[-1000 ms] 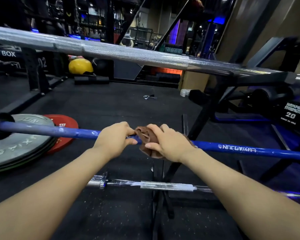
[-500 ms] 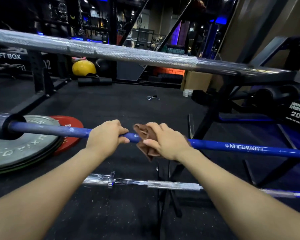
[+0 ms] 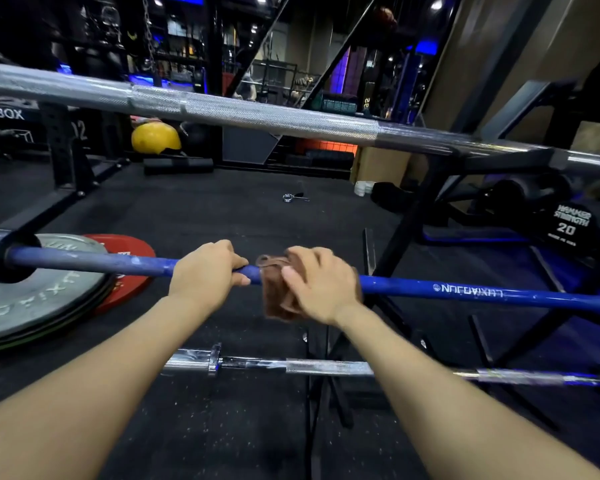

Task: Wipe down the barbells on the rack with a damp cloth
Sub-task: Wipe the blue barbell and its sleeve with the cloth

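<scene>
Dark gym floor (image 3: 222,209), and the blue barbell (image 3: 465,292) runs left-right across the rack. Left hand (image 3: 205,275), grip wrapped round the bar. Touching its right side, right hand (image 3: 321,284) clamps the brown cloth (image 3: 274,296) round the shaft; unwiped bar stretches rightward.

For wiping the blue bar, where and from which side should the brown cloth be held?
Wrap the cloth round the blue bar and grip it from above, as the right hand does. The bar is a thin horizontal rod, so fingers can curl over it. The left hand grips the bare bar beside it, probably steadying it.
</scene>
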